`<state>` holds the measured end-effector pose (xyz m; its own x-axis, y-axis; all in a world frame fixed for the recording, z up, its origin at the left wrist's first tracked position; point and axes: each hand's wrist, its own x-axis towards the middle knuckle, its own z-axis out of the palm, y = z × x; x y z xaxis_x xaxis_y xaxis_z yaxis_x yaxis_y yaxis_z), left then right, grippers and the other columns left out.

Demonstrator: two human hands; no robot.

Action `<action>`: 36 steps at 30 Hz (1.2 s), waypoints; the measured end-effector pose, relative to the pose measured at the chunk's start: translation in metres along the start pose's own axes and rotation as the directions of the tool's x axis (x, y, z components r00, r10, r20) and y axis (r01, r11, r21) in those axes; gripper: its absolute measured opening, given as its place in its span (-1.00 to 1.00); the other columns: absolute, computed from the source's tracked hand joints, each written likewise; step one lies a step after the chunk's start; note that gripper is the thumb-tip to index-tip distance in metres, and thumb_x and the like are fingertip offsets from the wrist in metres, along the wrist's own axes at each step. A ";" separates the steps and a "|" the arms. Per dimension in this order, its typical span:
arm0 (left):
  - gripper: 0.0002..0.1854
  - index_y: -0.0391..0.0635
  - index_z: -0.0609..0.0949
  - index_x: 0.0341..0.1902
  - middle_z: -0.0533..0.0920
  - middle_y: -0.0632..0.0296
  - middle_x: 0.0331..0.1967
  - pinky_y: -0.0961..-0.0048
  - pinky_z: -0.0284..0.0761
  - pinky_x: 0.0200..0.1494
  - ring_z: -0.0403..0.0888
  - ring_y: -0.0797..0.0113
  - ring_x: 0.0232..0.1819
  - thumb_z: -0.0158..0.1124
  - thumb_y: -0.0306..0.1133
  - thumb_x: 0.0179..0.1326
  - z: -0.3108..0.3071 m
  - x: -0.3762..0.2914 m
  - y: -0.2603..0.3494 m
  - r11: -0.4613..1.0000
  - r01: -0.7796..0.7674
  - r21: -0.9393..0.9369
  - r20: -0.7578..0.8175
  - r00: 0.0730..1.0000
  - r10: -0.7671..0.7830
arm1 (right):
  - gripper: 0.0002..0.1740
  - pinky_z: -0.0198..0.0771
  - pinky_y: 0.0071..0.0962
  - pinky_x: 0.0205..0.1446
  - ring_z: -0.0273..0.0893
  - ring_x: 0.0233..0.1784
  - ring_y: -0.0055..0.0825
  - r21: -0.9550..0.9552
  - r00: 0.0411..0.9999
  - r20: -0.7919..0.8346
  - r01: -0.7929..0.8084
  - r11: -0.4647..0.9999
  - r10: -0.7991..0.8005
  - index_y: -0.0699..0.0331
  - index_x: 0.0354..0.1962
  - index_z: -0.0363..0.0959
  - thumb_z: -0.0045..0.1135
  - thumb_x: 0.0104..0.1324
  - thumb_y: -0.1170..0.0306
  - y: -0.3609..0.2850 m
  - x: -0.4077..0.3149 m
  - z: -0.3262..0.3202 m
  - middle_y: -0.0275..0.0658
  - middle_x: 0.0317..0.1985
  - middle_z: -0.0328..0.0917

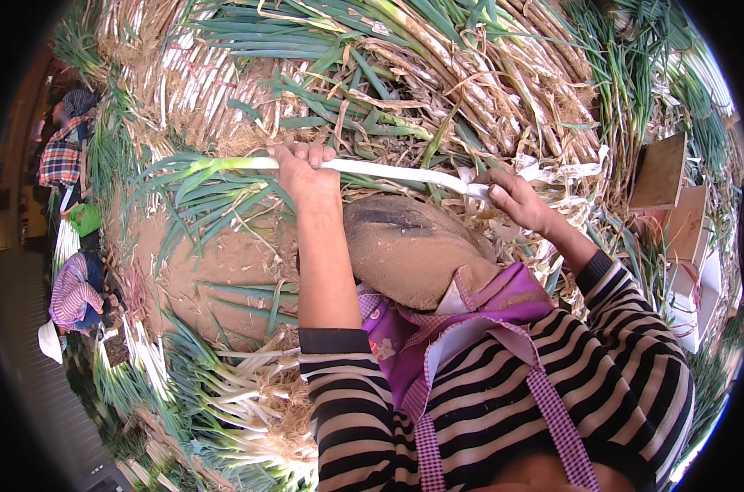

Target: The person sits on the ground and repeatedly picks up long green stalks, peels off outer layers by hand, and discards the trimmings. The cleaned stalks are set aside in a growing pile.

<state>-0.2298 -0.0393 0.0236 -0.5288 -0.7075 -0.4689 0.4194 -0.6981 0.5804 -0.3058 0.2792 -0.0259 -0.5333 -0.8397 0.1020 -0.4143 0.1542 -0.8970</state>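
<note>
A long white leek or large green onion (pixel 390 170) lies crosswise before me, its green leaves fanning out to the left. My left hand (pixel 304 167) is closed around the stalk near where white turns to green. At the stalk's right end, the fingers of my right hand (pixel 513 195) pinch the tip, where a pale strip or skin shows. Both forearms reach out above my soil-covered lap (pixel 408 246). Just beyond the stalk, dry peeled leaves and green tops lie in a loose litter (pixel 372 132).
Unpeeled stalks (pixel 519 80) are heaped at the upper right, and rows of white stalks (pixel 187 80) at the upper left. More with roots (pixel 255 400) lie at the lower left. Cardboard boxes (pixel 685 227) stand at right. Two people (pixel 70 289) (pixel 61 154) are at far left.
</note>
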 end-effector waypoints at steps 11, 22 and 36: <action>-0.56 -0.06 0.29 -0.45 0.10 0.44 -0.80 0.59 -0.01 -0.76 0.00 0.57 -0.80 -0.27 0.03 0.38 0.009 -0.014 0.130 0.907 -0.418 -0.046 -0.003 0.908 0.418 | -0.67 0.41 -0.21 -0.30 0.51 -0.42 -0.25 -0.652 0.720 -0.283 -0.629 0.423 0.633 0.27 -0.44 0.48 -0.08 0.27 0.19 0.066 -0.132 -0.075 -0.11 -0.53 0.52; -0.59 -0.10 0.29 -0.36 0.14 0.42 -0.76 0.58 0.01 -0.72 0.01 0.57 -0.77 -0.32 0.00 0.40 0.025 -0.046 0.094 0.946 -0.291 -0.140 0.213 0.925 0.316 | -0.43 0.41 -0.26 -0.28 0.50 -0.28 -0.24 -0.322 0.874 0.054 0.474 0.820 -0.483 0.19 -0.14 0.38 0.07 0.10 -0.11 -0.107 0.091 0.015 -0.20 -0.30 0.43; -0.83 0.08 0.27 -0.20 0.25 0.37 -0.62 0.47 0.15 -0.54 0.16 0.52 -0.67 -0.06 -0.15 0.36 0.029 -0.089 0.024 0.901 -0.433 -0.010 0.062 0.899 0.433 | -0.76 0.30 -0.20 -0.40 0.38 -0.45 -0.07 -0.295 0.882 -0.175 0.378 0.878 -0.438 0.29 -0.52 0.33 0.05 0.21 0.31 -0.092 0.094 0.066 -0.09 -0.56 0.35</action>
<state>-0.1939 0.0098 0.0984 -0.3395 -0.9317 -0.1292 0.6148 -0.3238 0.7192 -0.2694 0.1513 0.0377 -0.4175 -0.7171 0.5581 -0.7824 -0.0287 -0.6221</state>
